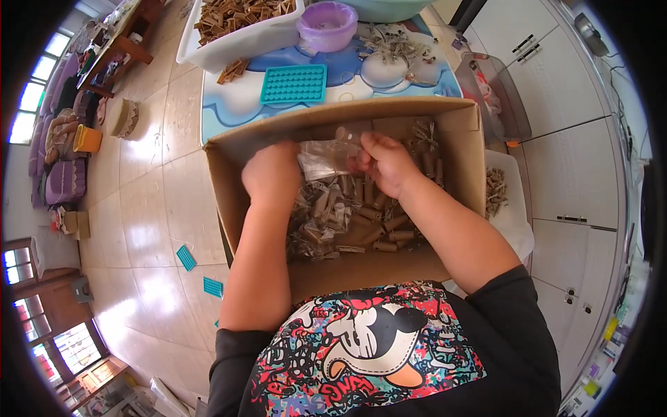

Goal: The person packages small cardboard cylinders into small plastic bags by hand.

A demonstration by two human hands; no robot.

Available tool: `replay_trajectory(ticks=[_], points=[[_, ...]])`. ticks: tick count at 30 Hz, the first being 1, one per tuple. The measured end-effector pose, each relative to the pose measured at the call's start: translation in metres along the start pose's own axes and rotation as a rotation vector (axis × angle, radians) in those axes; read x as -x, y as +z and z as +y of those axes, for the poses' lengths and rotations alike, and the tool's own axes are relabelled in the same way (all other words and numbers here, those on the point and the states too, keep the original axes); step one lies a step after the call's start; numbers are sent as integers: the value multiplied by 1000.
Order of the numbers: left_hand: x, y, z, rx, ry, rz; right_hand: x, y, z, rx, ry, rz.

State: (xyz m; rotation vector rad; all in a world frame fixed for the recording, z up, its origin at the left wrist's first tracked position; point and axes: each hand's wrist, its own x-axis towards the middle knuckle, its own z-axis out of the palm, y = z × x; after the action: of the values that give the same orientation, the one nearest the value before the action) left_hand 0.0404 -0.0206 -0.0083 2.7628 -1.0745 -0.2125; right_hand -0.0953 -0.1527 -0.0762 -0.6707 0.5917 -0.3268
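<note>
Above the inside of a cardboard box [326,274], I hold a small clear plastic bag [321,160] stretched between both hands. My left hand [272,172] is closed at the bag's left edge, its fingertips mostly hidden behind the fist. My right hand [390,164] pinches the bag's right side between thumb and fingers. A short brown cylinder [344,134] shows at the bag's upper right, beside my right thumb; whether it is inside the bag I cannot tell. Beneath my hands, the box holds many brown cylinders [396,224] and small clear bags [326,226] with pieces in them.
Behind the box, a patterned table carries a teal grid tray [294,84], a white bin [182,52] of brown pieces, a purple bowl [326,28] and a pile of small metallic pieces [396,45]. A white tub [514,208] stands right of the box. Teal trays [213,286] lie on the floor.
</note>
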Motion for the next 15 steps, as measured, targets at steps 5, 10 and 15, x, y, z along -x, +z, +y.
replay_trajectory(ticks=[5,10,15], points=[[1,-20,-19,900,-154,43,20,26,-15,196,0,144],[8,-29,-11,1211,-213,-62,38,40,-37,421,-476,66],[12,-37,-5,1254,-216,-147,43,42,-40,504,-490,91]])
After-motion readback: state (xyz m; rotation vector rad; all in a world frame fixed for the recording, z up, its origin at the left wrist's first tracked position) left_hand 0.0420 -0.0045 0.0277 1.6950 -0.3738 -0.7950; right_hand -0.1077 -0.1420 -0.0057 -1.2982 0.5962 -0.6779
